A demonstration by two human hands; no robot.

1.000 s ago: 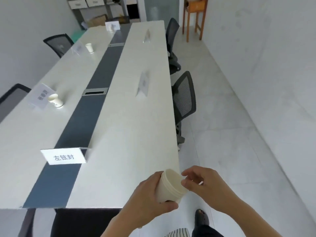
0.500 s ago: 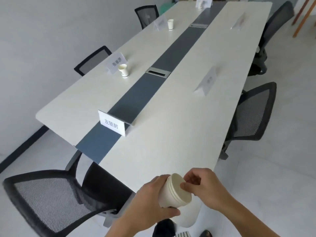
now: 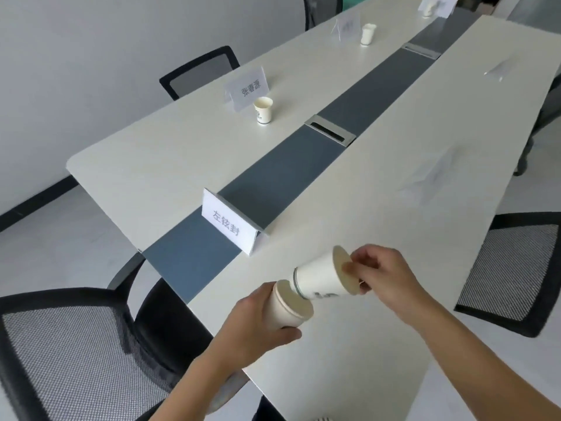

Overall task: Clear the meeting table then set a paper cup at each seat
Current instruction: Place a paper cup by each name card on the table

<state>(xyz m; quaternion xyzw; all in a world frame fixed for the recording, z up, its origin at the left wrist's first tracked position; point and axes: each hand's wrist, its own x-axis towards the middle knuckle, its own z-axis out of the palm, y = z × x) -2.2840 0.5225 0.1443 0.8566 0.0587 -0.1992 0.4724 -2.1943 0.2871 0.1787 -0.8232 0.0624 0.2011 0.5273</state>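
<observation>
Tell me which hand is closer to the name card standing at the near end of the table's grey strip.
Left. The left hand, gripping the cup stack, sits just below the name card; the right hand, holding one cup, is farther off to its right.

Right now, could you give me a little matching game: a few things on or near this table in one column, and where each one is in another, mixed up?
Things:
1. pulled-out cup
2. cup stack
3. standing cup
4. nearest name card

Places:
A. on the table's dark centre strip
B. in the left hand
C. beside a name card on the far side of the table
D. in the right hand

Pairs: 1-D, 2-B, 3-C, 4-A
</observation>
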